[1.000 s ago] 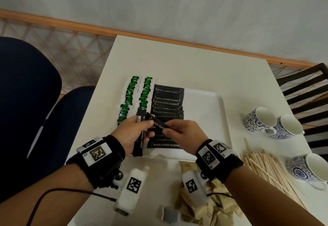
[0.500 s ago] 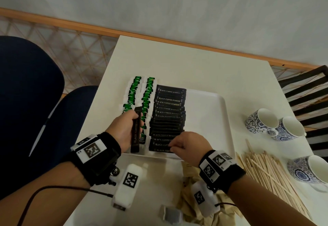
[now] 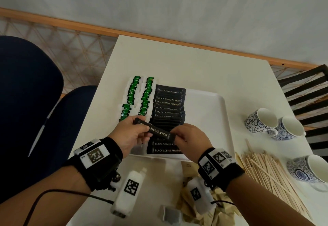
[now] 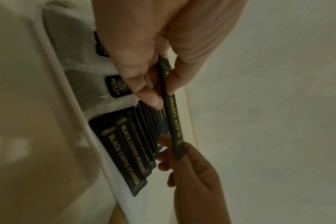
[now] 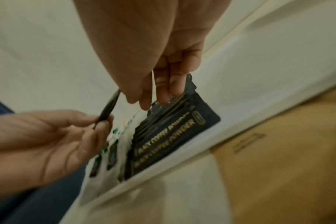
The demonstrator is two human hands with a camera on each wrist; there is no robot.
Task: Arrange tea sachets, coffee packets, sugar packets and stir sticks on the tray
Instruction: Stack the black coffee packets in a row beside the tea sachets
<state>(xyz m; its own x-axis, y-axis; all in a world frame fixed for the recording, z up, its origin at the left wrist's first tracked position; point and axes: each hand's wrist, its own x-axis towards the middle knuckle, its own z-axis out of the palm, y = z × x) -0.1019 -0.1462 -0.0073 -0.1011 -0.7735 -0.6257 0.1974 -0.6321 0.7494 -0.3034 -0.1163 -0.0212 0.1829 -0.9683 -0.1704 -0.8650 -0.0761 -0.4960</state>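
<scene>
A white table (image 3: pixel 186 65) carries a white tray (image 3: pixel 209 119) set toward its near left part, the tray's long sides running left to right. The right part of the tray floor is bare, and open tabletop lies beyond its far rim. On the tray's left end two columns of green tea sachets (image 3: pixel 140 97) run from far to near, reaching past the far rim. Just beside them a column of black coffee packets (image 3: pixel 168 105) overlaps front to back, each packet lying crosswise with its lettering reading left to right. A heap of wooden stir sticks (image 3: pixel 269 176) lies on the table off the tray's near right corner, fanned toward the near edge, with three blue-patterned cups (image 3: pixel 260 121) to the right. Brown sugar packets (image 3: pixel 191 202) are piled at the near edge, below the wrists. Above the near end of the coffee column, the left hand (image 3: pixel 129 135) and the right hand (image 3: pixel 190 140) each pinch one end of a single coffee stick (image 3: pixel 156 131), lifted clear of the tray, its long axis slanting from far left down to near right.
</scene>
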